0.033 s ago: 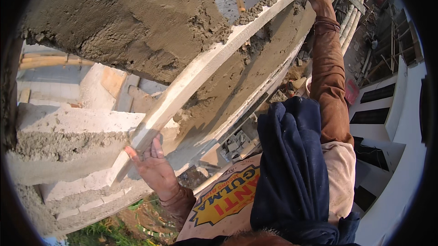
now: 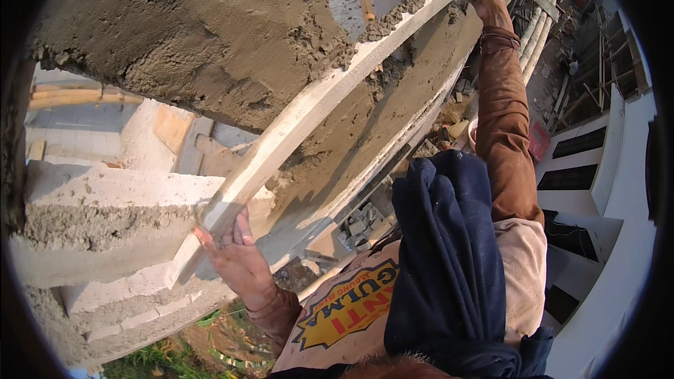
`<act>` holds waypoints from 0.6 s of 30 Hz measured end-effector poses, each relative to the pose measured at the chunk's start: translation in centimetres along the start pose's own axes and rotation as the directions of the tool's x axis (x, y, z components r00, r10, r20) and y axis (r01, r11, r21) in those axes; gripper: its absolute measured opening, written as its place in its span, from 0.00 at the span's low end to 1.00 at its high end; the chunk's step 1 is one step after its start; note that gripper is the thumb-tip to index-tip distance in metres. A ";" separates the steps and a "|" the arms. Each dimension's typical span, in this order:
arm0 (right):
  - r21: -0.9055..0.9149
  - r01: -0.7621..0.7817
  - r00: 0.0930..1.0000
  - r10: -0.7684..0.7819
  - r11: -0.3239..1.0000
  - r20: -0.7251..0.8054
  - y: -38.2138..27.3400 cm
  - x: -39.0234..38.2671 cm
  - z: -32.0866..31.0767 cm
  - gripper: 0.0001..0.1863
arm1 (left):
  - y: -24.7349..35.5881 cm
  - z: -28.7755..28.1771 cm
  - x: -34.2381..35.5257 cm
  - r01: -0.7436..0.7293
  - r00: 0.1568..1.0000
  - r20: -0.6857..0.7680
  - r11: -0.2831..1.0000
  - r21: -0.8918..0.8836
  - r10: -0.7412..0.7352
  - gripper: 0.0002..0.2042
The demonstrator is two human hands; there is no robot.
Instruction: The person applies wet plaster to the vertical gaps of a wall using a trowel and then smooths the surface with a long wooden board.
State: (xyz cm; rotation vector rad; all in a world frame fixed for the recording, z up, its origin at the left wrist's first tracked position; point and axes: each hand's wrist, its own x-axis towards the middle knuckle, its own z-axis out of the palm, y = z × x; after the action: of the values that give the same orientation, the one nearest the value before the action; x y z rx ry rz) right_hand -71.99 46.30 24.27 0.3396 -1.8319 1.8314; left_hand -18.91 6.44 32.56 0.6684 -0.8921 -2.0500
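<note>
A long pale straightedge (image 2: pixel 295 122), smeared with mortar along its upper edge, runs diagonally from lower left to upper right. My left hand (image 2: pixel 242 263) holds its near lower end, thumb on one side and fingers against the underside. At the far upper end my right hand (image 2: pixel 488 1) is closed on it, with the arm stretched out; the straightedge partly hides those fingers. Wet grey mortar (image 2: pixel 189 35) covers a rough wall surface beyond the straightedge. Smoother mortar (image 2: pixel 393 115) coats the wall face on the near side. The straightedge lies against the mortared edge.
Rough masonry ledges (image 2: pixel 105 221) stand at left, with bamboo poles (image 2: pixel 77 96) behind them. Below the wall lie broken blocks (image 2: pixel 365 221) and rubble. More poles (image 2: pixel 539 31) lean at upper right, near a white building (image 2: pixel 597 196). Green plants (image 2: pixel 151 358) grow at lower left.
</note>
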 end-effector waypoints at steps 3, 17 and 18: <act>0.404 -0.434 0.872 0.488 0.805 -0.036 0.4 -1.4 1.4 0.12 | -1.0 -2.8 0.9 0.034 0.995 -0.093 0.999 0.002 -0.033 0.27; 0.395 -0.731 0.616 0.787 0.556 0.032 6.9 -25.7 8.3 0.45 | -4.1 -24.4 4.2 0.079 0.962 -0.268 0.990 0.113 -0.046 0.32; 0.394 -0.746 0.597 0.802 0.536 0.039 7.5 -27.9 8.7 0.45 | -4.2 -26.7 4.8 0.091 0.959 -0.279 0.991 0.100 -0.060 0.32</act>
State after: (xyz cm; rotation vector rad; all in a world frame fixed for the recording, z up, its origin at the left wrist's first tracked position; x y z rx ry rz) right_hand -54.35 33.06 3.74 -0.6164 -1.6186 2.7298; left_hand -4.72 -5.26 12.24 1.0354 -0.8327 -1.9218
